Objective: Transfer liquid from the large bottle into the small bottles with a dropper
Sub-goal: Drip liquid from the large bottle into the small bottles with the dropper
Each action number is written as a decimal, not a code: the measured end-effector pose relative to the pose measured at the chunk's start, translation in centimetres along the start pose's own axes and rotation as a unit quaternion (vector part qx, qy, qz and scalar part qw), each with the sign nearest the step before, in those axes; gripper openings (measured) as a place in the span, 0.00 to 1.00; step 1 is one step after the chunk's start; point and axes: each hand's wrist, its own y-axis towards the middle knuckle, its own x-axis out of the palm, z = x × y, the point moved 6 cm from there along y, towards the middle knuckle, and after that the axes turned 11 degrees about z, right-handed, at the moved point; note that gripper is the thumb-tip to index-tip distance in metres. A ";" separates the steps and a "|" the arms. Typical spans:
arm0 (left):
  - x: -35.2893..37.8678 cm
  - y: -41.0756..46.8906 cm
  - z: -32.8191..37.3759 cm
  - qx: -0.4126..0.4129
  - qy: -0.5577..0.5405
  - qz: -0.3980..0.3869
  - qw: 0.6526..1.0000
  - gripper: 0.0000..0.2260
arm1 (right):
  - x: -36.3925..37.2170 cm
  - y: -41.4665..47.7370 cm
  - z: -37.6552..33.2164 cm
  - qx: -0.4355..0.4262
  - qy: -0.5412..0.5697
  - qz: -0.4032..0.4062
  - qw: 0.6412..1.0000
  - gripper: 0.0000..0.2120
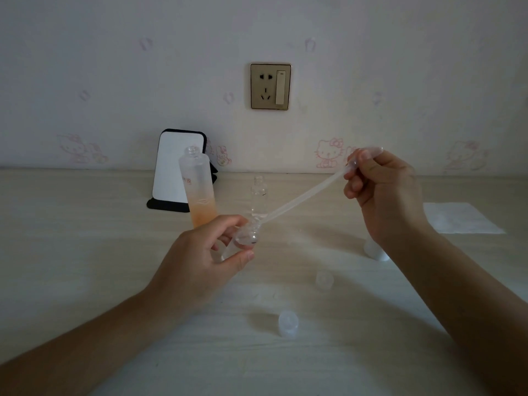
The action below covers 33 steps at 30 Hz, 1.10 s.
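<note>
My left hand (pixel 205 250) holds a small clear bottle (pixel 243 241), tilted with its mouth toward the upper right, above the table. A long translucent dropper (pixel 303 200) runs from that mouth up to my right hand (pixel 380 190), which pinches the bulb at the top. The dropper's tip is at or inside the bottle's neck. The large bottle (pixel 200 187), frosted with orange liquid in its lower part, stands uncapped behind my left hand. A second small clear bottle (pixel 258 195) stands upright and open in the middle of the table.
Loose clear caps lie on the pale wooden table (pixel 85 252): one cap (pixel 288 324) near the front, another cap (pixel 324 278) further back, and a white cap (pixel 377 251) under my right wrist. A white tissue (pixel 457 218) lies at right. A phone on a black stand (pixel 174 170) leans at the back.
</note>
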 end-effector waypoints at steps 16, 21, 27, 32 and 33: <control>0.3 -0.2 -0.7 -0.086 -0.089 -0.035 0.992 0.22 | -0.7 0.3 0.1 0.017 0.021 0.044 0.999 0.07; -4.4 1.8 0.1 -0.016 -0.141 0.170 0.975 0.08 | -0.8 0.4 0.2 0.018 0.020 0.040 0.999 0.07; -6.6 4.4 -4.2 -0.084 -0.113 0.247 0.959 0.14 | -0.8 0.5 0.2 0.018 0.014 0.051 0.998 0.05; -2.3 3.7 -7.2 -0.176 -0.123 0.068 0.974 0.26 | -0.7 0.4 0.3 0.020 0.009 0.048 0.999 0.06; -2.0 3.7 -7.3 -0.177 -0.113 0.058 0.976 0.25 | -0.7 0.4 0.3 0.021 0.009 0.046 0.999 0.06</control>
